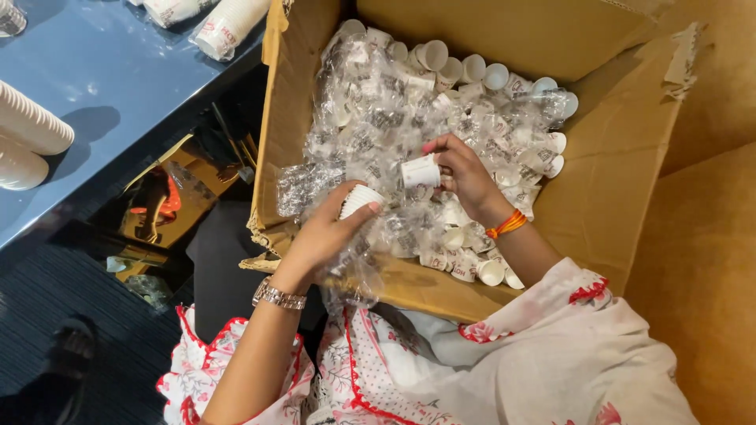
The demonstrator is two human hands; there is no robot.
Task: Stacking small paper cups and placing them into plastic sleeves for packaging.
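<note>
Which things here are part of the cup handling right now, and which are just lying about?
In hand:
left hand holding a stack of small white cups
right hand holding one paper cup
cardboard box of loose cups and clear plastic wrap

Lying about:
cup stacks on the blue table
wrapped cup sleeves at the table's far edge
sandal on the floor

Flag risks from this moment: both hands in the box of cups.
1. The left hand grips a small stack of white paper cups by the rim; squeezing may crush them.
2. Crinkled clear plastic wrap tangles over the loose cups and could snag the single white paper cup in the right hand.
3. The brown cardboard box has a torn front edge; cups might spill.
</note>
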